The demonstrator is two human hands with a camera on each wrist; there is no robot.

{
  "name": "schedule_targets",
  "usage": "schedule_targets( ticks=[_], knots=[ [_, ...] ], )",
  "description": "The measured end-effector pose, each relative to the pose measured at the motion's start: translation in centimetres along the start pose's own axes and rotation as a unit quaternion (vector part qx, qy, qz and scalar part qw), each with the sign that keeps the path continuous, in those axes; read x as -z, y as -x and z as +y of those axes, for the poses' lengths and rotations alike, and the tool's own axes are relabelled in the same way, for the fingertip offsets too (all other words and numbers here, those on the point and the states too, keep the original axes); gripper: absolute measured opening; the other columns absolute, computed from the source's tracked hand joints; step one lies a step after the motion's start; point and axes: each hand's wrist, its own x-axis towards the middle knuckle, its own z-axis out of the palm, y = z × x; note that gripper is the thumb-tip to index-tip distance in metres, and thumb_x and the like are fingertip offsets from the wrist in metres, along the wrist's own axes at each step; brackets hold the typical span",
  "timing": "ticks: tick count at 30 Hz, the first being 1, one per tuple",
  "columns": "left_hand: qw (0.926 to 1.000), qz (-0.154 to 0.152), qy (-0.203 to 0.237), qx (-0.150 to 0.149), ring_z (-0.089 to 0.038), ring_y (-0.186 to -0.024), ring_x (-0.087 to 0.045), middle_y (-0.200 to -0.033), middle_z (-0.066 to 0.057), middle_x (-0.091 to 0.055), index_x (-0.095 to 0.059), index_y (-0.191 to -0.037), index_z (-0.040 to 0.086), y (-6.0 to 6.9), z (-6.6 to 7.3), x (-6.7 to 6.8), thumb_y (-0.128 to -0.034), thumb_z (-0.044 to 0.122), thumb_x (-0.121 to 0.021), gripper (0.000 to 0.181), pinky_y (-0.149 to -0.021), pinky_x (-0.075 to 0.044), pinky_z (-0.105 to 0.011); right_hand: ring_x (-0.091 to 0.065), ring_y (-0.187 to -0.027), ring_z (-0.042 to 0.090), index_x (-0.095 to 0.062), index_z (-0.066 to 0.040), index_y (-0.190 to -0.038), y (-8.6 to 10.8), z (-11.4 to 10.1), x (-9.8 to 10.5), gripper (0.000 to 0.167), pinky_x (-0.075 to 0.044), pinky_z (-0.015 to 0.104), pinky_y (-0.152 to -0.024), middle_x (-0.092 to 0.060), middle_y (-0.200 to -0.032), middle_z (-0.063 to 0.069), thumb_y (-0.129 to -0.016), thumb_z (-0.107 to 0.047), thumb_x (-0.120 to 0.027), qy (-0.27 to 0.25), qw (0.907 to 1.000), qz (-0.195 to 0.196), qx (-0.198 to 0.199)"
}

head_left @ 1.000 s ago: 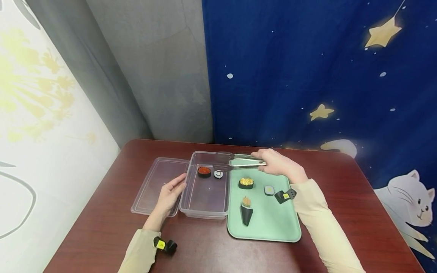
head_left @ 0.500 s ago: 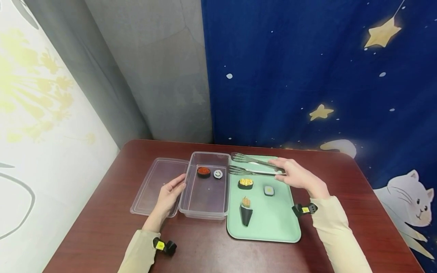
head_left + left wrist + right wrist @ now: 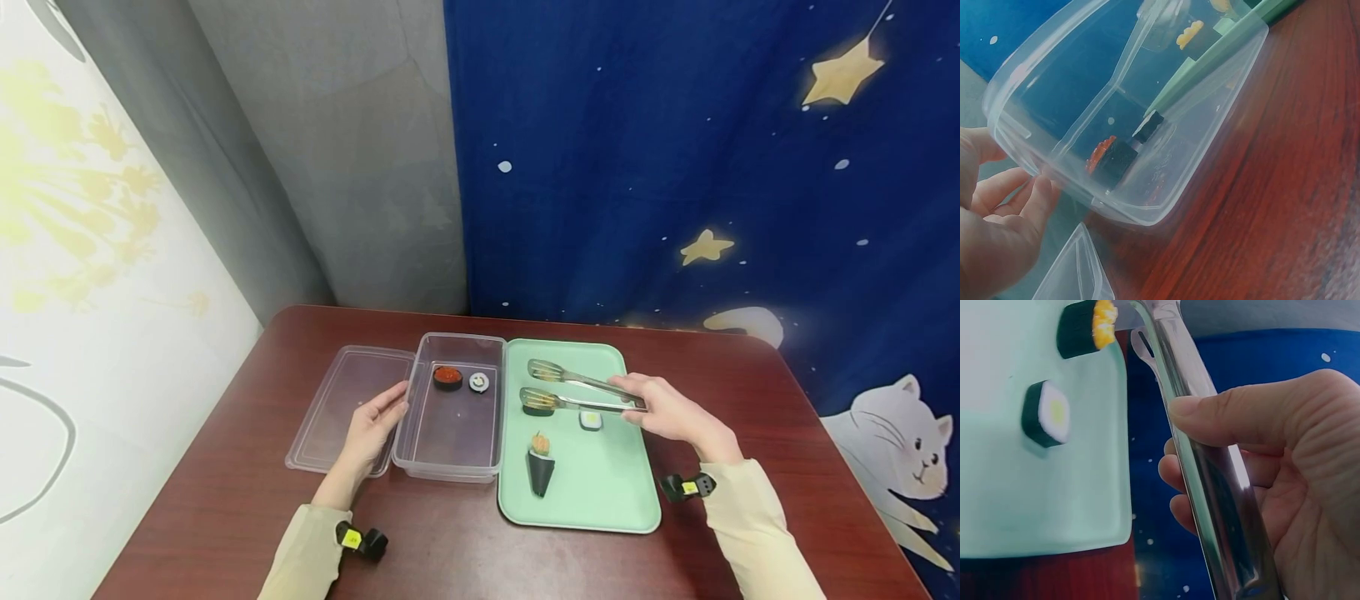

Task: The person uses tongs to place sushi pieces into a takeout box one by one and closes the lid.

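My left hand (image 3: 371,429) touches the left wall of a clear plastic container (image 3: 448,473), its fingers fairly straight along the rim. Inside lie an orange-topped roe sushi (image 3: 447,379) and a small round sushi roll (image 3: 478,382). My right hand (image 3: 671,414) grips metal tongs (image 3: 1210,487), thumb on one arm and fingers on the other. The tongs' spread ends hang over the green tray (image 3: 600,500), the near one overlapping a yellow-topped sushi (image 3: 1079,331). Nothing shows between them. A squarish sushi roll (image 3: 1047,415) and a cone-shaped hand roll (image 3: 541,473) lie on the tray.
A clear lid (image 3: 322,433) lies flat left of the container, partly beneath my left forearm. The tray stands close against the container's right side. The reddish-brown table (image 3: 442,550) ends at the back before grey and blue curtains (image 3: 585,208).
The right hand has drawn the tongs from above the container to the right and nearer, over the tray's yellow-topped sushi. The left hand and container have stayed in place.
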Motion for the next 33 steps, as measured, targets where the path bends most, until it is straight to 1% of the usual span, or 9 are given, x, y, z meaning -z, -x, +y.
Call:
schedule_targets(
  ticks=[5, 8, 11, 14, 18, 22, 26, 33],
  knots=[
    [1.0000, 0.001, -0.001, 0.003, -0.009, -0.114, -0.054, -0.134, -0.029, -0.044, -0.042, -0.133, -0.013, 0.0, 0.0, 0.0, -0.0925, -0.003, -0.053, 0.043, -0.092, -0.044, -0.013, -0.056, -0.090, 0.027, -0.053, 0.011, -0.124, 0.5, 0.6, -0.7, 0.048, -0.051, 0.038, -0.070, -0.059, -0.115, 0.022, -0.079, 0.004, -0.068, -0.009, 0.9999, 0.000, -0.007],
    [1.0000, 0.001, -0.001, 0.002, -0.011, -0.115, -0.054, -0.134, -0.029, -0.044, -0.042, -0.133, -0.013, 0.0, 0.0, 0.0, -0.0923, -0.004, -0.052, 0.042, -0.092, -0.044, -0.013, -0.057, -0.091, 0.027, -0.052, 0.012, -0.124, 0.7, 0.9, -1.0, 0.047, -0.051, 0.035, -0.069, -0.059, -0.115, 0.023, -0.080, 0.004, -0.067, -0.014, 0.9998, -0.003, -0.012],
    [1.0000, 0.000, 0.001, 0.001, -0.013, -0.116, -0.053, -0.134, -0.029, -0.044, -0.042, -0.133, -0.013, 0.0, 0.0, 0.0, -0.0922, -0.004, -0.052, 0.042, -0.092, -0.044, -0.013, -0.057, -0.092, 0.029, -0.052, 0.013, -0.123, 0.8, 1.1, -1.2, 0.046, -0.051, 0.034, -0.068, -0.059, -0.115, 0.024, -0.080, 0.005, -0.066, -0.016, 0.9998, -0.003, -0.008],
    [1.0000, 0.000, 0.005, 0.001, -0.012, -0.115, -0.054, -0.134, -0.029, -0.044, -0.042, -0.132, -0.013, -0.1, -0.1, 0.0, -0.0919, -0.005, -0.052, 0.042, -0.092, -0.044, -0.014, -0.058, -0.093, 0.030, -0.053, 0.013, -0.122, 0.9, 1.3, -1.4, 0.045, -0.050, 0.032, -0.068, -0.059, -0.115, 0.025, -0.080, 0.006, -0.066, -0.019, 0.9998, -0.003, -0.007],
    [1.0000, 0.001, 0.009, 0.002, -0.009, -0.113, -0.055, -0.134, -0.029, -0.044, -0.043, -0.132, -0.014, -0.1, -0.2, 0.0, -0.0912, -0.006, -0.053, 0.042, -0.092, -0.045, -0.015, -0.058, -0.098, 0.030, -0.055, 0.012, -0.121, 1.0, 1.6, -1.8, 0.043, -0.051, 0.035, -0.072, -0.060, -0.116, 0.023, -0.080, 0.007, -0.066, -0.015, 0.9999, -0.003, -0.006],
    [1.0000, 0.003, 0.002, -0.002, -0.009, -0.113, -0.055, -0.133, -0.029, -0.045, -0.043, -0.132, -0.014, -0.1, -0.2, 0.0, -0.0914, -0.005, -0.053, 0.042, -0.092, -0.044, -0.014, -0.057, -0.103, 0.033, -0.057, 0.010, -0.119, 1.0, 1.7, -2.1, 0.042, -0.051, 0.039, -0.077, -0.061, -0.114, 0.021, -0.078, 0.007, -0.066, -0.008, 1.0000, 0.000, -0.003],
    [1.0000, 0.003, 0.001, -0.004, -0.010, -0.113, -0.055, -0.133, -0.029, -0.045, -0.043, -0.131, -0.013, -0.1, -0.2, 0.1, -0.0912, -0.006, -0.053, 0.042, -0.092, -0.045, -0.014, -0.058, -0.101, 0.031, -0.058, 0.009, -0.118, 1.0, 1.8, -2.4, 0.041, -0.051, 0.037, -0.075, -0.062, -0.112, 0.020, -0.078, 0.008, -0.065, -0.012, 0.9999, -0.007, 0.000],
    [1.0000, 0.001, -0.001, -0.003, -0.009, -0.112, -0.055, -0.134, -0.028, -0.045, -0.043, -0.132, -0.013, -0.1, -0.1, 0.0, -0.0912, -0.006, -0.053, 0.042, -0.092, -0.045, -0.014, -0.056, -0.087, 0.021, -0.060, 0.008, -0.116, 0.9, 2.0, -2.5, 0.040, -0.047, 0.028, -0.066, -0.064, -0.105, 0.017, -0.077, 0.010, -0.066, -0.015, 0.9997, 0.001, 0.022]
  ],
)
